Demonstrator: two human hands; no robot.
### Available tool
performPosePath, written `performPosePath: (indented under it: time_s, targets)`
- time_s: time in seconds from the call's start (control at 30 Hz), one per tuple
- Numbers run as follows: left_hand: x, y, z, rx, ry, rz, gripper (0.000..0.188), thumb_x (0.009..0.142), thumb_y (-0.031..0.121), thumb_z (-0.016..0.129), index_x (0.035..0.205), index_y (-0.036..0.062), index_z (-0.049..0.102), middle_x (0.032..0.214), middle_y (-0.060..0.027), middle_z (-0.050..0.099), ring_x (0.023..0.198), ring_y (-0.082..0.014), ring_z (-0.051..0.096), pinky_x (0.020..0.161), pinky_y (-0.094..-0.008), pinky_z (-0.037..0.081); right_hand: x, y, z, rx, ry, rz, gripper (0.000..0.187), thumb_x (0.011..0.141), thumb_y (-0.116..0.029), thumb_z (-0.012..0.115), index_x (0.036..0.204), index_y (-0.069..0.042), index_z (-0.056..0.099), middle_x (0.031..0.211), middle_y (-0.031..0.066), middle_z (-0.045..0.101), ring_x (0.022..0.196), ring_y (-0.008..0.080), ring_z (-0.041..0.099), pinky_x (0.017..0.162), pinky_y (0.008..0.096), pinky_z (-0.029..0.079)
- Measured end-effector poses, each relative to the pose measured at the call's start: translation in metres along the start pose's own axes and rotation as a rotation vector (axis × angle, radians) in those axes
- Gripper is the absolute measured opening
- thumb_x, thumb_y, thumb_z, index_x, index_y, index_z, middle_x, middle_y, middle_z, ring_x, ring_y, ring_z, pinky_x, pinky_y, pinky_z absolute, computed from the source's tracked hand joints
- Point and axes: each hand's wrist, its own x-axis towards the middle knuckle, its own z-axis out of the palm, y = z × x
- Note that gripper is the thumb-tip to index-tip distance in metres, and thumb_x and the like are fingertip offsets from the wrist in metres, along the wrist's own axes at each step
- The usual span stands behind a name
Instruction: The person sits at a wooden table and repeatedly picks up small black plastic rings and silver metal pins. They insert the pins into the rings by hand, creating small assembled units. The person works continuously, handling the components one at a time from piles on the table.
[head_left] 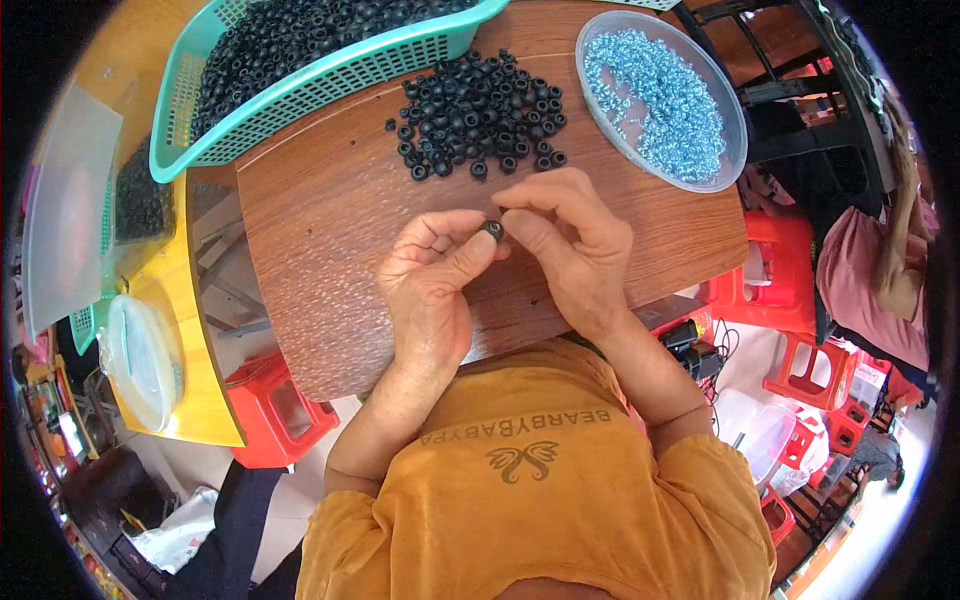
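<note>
Over the wooden table (pixel 330 260), my left hand (pixel 430 290) pinches a small black ring-shaped piece (pixel 492 230) between thumb and forefinger, its hole facing up. My right hand (pixel 575 240) is closed in a pinch right beside it, fingertips close to the piece. A tiny dark bit shows at those fingertips, too small to name. Just beyond both hands lies a loose pile of similar black ring-shaped pieces (pixel 475 115). To the right of the pile, a round clear plastic tub (pixel 738 145) holds many small shiny light-blue pieces (pixel 665 110).
A green plastic basket (pixel 340 88) full of black pieces stands at the far left. Left of the table are a yellow surface (pixel 205 370) with a lidded tub (pixel 140 360) and a red stool (pixel 275 415). More red stools (pixel 770 280) and another person's arm (pixel 900 235) are at right.
</note>
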Motion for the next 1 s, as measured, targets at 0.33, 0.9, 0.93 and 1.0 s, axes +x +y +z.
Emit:
performPosePath:
  time_s: [0.33, 0.9, 0.93, 1.0]
  targets:
    - [-0.002, 0.000, -0.001, 0.067, 0.009, 0.022, 0.014, 0.078, -0.006, 0.062, 0.091, -0.0040, 0.058, 0.087, -0.0118, 0.063, 0.076, -0.0185, 0.062, 0.073, -0.0275, 0.052, -0.004, -0.010, -0.007, 0.182, -0.071, 0.212, 0.013, 0.077, 0.004, 0.062, 0.089, 0.000, 0.064, 0.085, 0.0044, 0.057, 0.075, 0.0099, 0.057, 0.065, 0.0218, 0.047]
    - [-0.002, 0.001, -0.004, 0.126, 0.010, 0.024, 0.014, 0.076, -0.007, 0.063, 0.089, -0.0048, 0.059, 0.088, -0.0134, 0.064, 0.073, -0.0196, 0.062, 0.069, -0.0305, 0.053, 0.013, -0.009, -0.014, -0.320, -0.208, -0.307, 0.015, 0.068, 0.001, 0.065, 0.082, -0.005, 0.064, 0.074, 0.0067, 0.059, 0.071, 0.0244, 0.055, 0.061, 0.0334, 0.042]
    - [-0.002, 0.001, -0.005, 0.120, 0.011, 0.011, 0.014, 0.076, -0.007, 0.063, 0.089, -0.0047, 0.059, 0.088, -0.0136, 0.064, 0.073, -0.0196, 0.062, 0.069, -0.0307, 0.053, 0.013, -0.007, -0.014, -0.331, -0.215, -0.330, 0.016, 0.068, 0.001, 0.066, 0.083, -0.005, 0.064, 0.074, 0.0063, 0.059, 0.071, 0.0245, 0.054, 0.061, 0.0336, 0.042]
    - [-0.002, 0.001, -0.004, 0.071, 0.020, -0.009, 0.013, 0.077, -0.007, 0.062, 0.089, -0.0046, 0.059, 0.087, -0.0131, 0.064, 0.074, -0.0186, 0.062, 0.070, -0.0296, 0.052, 0.011, -0.004, -0.012, -0.324, -0.195, -0.357, 0.020, 0.066, 0.001, 0.067, 0.085, -0.005, 0.063, 0.077, 0.0066, 0.059, 0.072, 0.0254, 0.054, 0.062, 0.0341, 0.042]
